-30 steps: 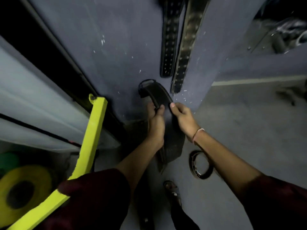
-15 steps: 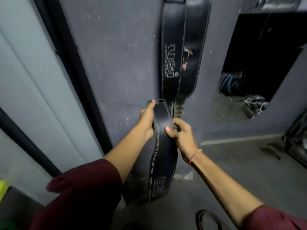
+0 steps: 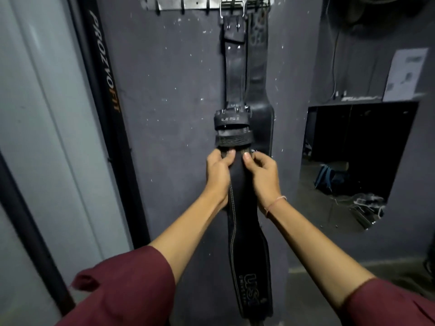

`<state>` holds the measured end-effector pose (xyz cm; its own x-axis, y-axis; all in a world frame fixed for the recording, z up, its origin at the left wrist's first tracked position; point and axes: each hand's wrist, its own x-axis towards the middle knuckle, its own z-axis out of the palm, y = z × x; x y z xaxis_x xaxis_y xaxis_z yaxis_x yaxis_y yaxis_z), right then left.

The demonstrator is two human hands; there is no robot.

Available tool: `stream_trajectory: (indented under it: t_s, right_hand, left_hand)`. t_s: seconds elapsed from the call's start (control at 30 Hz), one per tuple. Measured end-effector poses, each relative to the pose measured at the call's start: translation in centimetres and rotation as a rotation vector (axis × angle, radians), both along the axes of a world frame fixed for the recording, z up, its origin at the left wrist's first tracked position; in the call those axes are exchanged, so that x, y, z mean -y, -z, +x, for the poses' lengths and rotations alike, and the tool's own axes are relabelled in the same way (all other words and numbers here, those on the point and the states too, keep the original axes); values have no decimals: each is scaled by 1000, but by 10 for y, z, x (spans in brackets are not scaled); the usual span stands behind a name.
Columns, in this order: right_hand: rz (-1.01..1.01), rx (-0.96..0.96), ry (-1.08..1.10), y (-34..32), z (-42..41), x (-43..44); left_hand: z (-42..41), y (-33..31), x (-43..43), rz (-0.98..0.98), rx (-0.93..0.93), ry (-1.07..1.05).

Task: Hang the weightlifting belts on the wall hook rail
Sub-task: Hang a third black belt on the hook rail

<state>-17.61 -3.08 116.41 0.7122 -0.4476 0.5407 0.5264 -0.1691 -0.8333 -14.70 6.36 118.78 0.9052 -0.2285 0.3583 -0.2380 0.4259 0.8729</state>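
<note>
Currently my left grip (image 3: 217,175) and right grip (image 3: 264,177) each pinch an edge of the belt (image 3: 247,220) just under its buckle (image 3: 233,116), well below the rail (image 3: 202,3). Thick leather: I judge it heavy, stiff across, flexing lengthwise; best held near the buckle. Belt's back face hidden; rail cut off at top; hooks small, blurred.

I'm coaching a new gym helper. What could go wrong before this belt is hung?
1. The left hand and right hand grip the held belt below its buckle, so that loose top may flop and miss a hook.
2. It sits in front of the two hung belts; lifting straight up could snag them. Free hooks on the rail lie left.
</note>
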Motion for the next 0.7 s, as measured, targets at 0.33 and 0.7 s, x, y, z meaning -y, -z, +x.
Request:
stream_trajectory:
  t_s: [0.33, 0.7]
  right_hand:
    - [40, -73, -127, 55, -42, 14]
    - [9, 37, -128, 8, -12, 21]
  left_hand:
    - [7, -43, 35, -9, 208, -187]
    - [12, -57, 33, 107, 218, -235]
